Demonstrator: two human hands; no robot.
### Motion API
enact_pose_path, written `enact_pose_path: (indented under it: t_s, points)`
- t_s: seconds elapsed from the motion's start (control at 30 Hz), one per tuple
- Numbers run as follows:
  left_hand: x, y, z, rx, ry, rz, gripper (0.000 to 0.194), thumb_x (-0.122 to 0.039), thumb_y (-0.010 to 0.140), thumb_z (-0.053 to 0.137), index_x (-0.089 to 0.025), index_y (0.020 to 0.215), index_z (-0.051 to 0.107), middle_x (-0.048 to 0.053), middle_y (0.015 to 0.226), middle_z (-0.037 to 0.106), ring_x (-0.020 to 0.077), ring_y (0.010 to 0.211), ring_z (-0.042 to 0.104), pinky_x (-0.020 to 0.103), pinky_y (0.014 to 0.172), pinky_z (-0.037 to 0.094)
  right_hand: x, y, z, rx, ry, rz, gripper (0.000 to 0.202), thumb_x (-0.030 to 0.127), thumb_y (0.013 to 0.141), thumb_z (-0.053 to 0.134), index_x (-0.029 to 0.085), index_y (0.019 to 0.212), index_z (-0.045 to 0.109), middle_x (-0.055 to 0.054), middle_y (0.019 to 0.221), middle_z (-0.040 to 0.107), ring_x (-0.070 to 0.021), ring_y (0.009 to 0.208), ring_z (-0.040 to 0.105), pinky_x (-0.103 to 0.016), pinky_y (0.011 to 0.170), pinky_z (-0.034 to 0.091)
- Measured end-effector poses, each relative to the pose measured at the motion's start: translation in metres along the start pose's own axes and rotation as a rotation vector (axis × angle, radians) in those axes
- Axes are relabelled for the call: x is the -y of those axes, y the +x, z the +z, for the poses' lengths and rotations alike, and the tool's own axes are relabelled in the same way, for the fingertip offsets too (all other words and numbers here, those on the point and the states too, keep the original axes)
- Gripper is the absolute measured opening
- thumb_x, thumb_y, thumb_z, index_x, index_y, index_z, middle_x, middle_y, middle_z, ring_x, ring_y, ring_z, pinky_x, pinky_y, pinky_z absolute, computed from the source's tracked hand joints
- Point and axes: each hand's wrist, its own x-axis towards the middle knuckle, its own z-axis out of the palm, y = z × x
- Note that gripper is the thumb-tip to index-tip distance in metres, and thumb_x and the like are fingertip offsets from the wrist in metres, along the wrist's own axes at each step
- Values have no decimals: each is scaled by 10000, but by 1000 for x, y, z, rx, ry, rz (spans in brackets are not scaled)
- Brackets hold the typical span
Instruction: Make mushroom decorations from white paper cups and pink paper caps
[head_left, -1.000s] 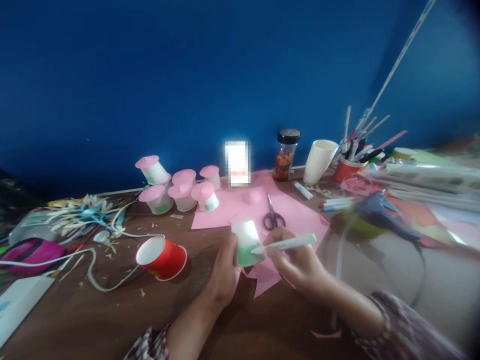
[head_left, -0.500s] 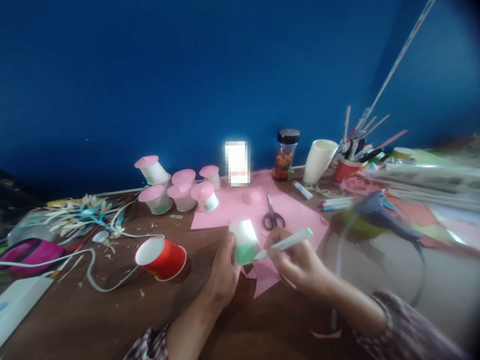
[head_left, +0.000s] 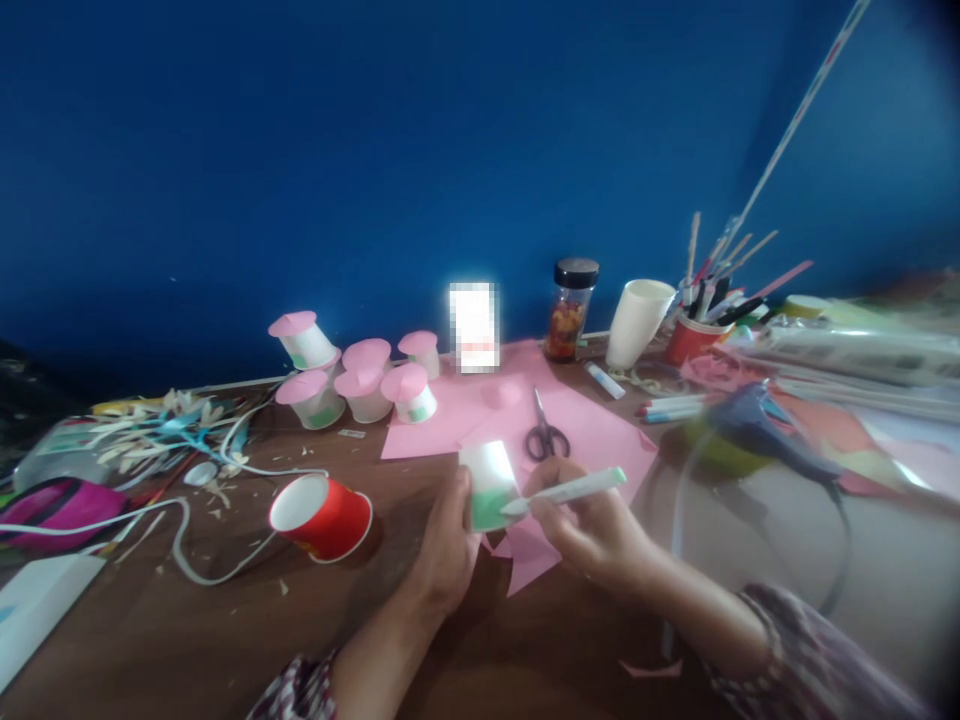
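A small white paper cup (head_left: 489,470) with a green-coloured patch low on its side is gripped by my left hand (head_left: 448,545). Between the fingers of my right hand (head_left: 589,525) is a white marker (head_left: 577,487) with a green end, its tip at the edge of the green patch. Beyond my hands, black-handled scissors (head_left: 546,435) lie on a pink paper sheet (head_left: 607,430). Pink offcuts (head_left: 532,560) lie just below the cup. Several small white cups with pink paper tops (head_left: 409,385), some showing green patches, stand at the back left.
Left of my hands a red paper cup (head_left: 330,518) leans beside a white cord (head_left: 187,565). A dark-lidded jar (head_left: 571,312), a white cup (head_left: 637,325) and a red pen holder (head_left: 694,340) stand near the blue wall. A glue gun (head_left: 780,435) lies at right.
The marker's tip has shifted slightly left and up along the cup's green patch, with my right hand following. My left hand and the cup have stayed almost still.
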Motion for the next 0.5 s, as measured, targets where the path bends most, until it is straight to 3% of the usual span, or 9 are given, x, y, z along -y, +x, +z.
enact_pose_path:
  t_s: [0.1,0.33,0.5]
  points:
    - [-2,-1,0,-6,22,-9,73,-119,695,596,-191,705,597,-7,625,619,165,583,558,237,531,421,1,0,0,21,-6,-1,78,126,782,496,180,753,544,2,662,552,-129,594,501,-245,526,400]
    - [0,-1,-2,-66,111,24,117,-104,676,603,-189,751,631,3,658,642,172,603,568,239,560,432,-5,0,1,-68,-17,17,86,126,799,502,185,800,565,-5,692,580,-139,623,526,-246,534,409]
    - [3,-1,-4,-52,116,55,72,-137,688,622,-195,728,608,-3,631,620,173,587,555,246,561,429,-2,0,0,-15,-19,1,95,113,790,500,186,756,550,4,667,559,-127,592,505,-238,514,395]
